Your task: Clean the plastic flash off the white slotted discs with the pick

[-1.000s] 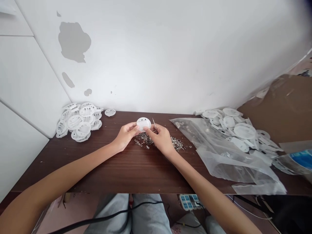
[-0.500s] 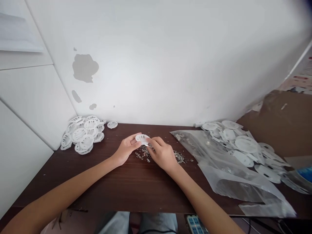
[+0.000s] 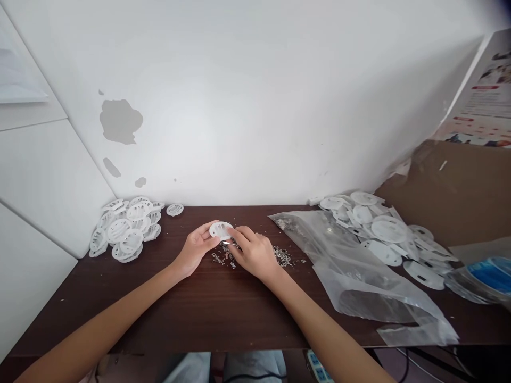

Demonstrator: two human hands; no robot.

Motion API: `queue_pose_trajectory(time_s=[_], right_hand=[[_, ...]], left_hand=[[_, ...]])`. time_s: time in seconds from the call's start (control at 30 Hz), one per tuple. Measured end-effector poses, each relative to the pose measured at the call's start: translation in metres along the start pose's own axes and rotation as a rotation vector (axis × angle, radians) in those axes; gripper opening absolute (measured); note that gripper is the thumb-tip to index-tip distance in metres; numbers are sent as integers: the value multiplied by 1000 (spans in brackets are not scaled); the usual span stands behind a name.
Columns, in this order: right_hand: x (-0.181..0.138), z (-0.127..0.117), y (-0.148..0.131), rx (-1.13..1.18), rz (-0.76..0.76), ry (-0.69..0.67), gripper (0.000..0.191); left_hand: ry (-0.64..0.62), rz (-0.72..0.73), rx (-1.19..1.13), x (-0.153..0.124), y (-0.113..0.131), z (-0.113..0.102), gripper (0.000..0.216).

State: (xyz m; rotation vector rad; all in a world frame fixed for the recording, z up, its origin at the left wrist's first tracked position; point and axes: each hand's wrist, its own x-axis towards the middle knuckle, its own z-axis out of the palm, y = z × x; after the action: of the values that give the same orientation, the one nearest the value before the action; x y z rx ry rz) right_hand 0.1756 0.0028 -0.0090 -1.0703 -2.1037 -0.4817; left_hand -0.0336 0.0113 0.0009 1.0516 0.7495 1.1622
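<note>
My left hand grips a white, round plastic disc by its left edge, thumb in front and fingers behind. Dark short marks or slots show on the disc's face. My right hand is closed at the disc's right side, its fingertips touching the face. A thin, shiny, pale piece sticks out from under the right fingers; its kind is not clear. Below and behind both hands lies a scattered heap of small metal parts, partly covered by the right hand.
A pile of slotted white discs stands at the left, with a single disc beside it. Plain white discs are heaped at the right on a clear plastic bag. Further right are a cardboard sheet and a blue item.
The view has shifted slightly right, so things appear further left. Both hands keep hold at the same disc, which looks tilted a little more toward me.
</note>
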Motion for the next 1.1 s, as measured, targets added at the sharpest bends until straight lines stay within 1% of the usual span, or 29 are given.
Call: queue_pose_trajectory(time_s=[0.2,0.3,0.37,0.47,0.53,0.63,0.73,0.77,0.9,0.93,0.97,1.03,1.1], right_hand=[[2,3,-5,0,35,40,31],[3,2,-4,-3,34,32,34],[3,1,-1,-16,5,-6,37],[3,-1,3,-9,-64,-105,43],[3,-3,5,19,-73,-164,45],[5,-6,10,75,25,-186,41],[8,-11,17,173,139,-193,32],[10,-12,19,203,170,-211,32],[18,-16,23,310,310,-307,49],[20,-17,23,367,331,-317,48],[21,-17,22,436,339,-317,43],[25,-19,19,567,324,-313,25],[27,-20,14,623,289,-356,12]], left_hand=[[42,15,30,0,2,2,58],[38,11,13,1,2,2,57],[39,3,-7,2,1,1,58],[53,-14,-36,4,0,0,58],[55,-13,-51,5,0,-1,56],[72,-19,-86,7,1,-3,52],[127,-51,-150,8,2,-6,45],[150,-61,-181,8,2,-7,43],[245,-130,-303,12,7,-12,45],[260,-140,-322,13,9,-12,46],[275,-143,-339,14,10,-13,46],[316,-132,-374,14,11,-13,42],[371,-122,-418,14,11,-14,34]])
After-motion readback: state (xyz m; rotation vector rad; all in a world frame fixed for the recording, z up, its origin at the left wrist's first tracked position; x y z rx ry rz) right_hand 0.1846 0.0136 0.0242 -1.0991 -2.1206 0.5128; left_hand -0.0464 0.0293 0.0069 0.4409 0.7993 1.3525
